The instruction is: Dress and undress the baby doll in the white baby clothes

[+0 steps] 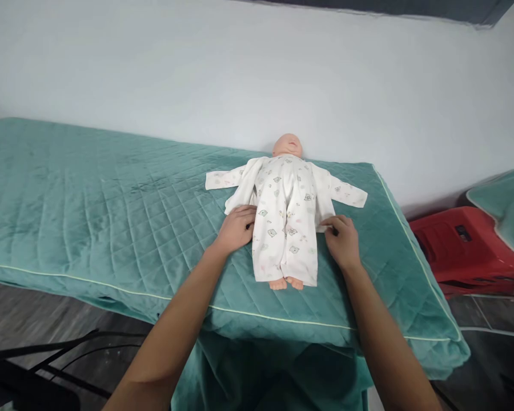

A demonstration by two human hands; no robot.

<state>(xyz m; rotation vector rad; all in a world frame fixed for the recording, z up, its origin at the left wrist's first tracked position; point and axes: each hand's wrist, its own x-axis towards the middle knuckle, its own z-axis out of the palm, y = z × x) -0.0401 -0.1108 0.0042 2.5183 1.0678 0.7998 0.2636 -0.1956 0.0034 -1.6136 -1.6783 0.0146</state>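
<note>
A baby doll [288,145] lies on its back on the green quilted bed cover [124,194], head toward the wall and bare feet toward me. White printed baby pants [285,222] cover its front from the neck down to the ankles. Beneath them a white baby jacket [325,185] is spread, its sleeves stretched out to both sides. At the doll's left-hand side in view, my left hand [235,230] is closed at the jacket's lower edge, beside the pants. Opposite it, my right hand [343,238] pinches the jacket's other lower corner. Some fingertips are partly hidden.
A pale wall [154,68] stands right behind the bed. To the right of the bed is a red plastic chair [458,240], with green cloth [508,205] draped by it. Black metal legs [68,348] stand on the floor at lower left.
</note>
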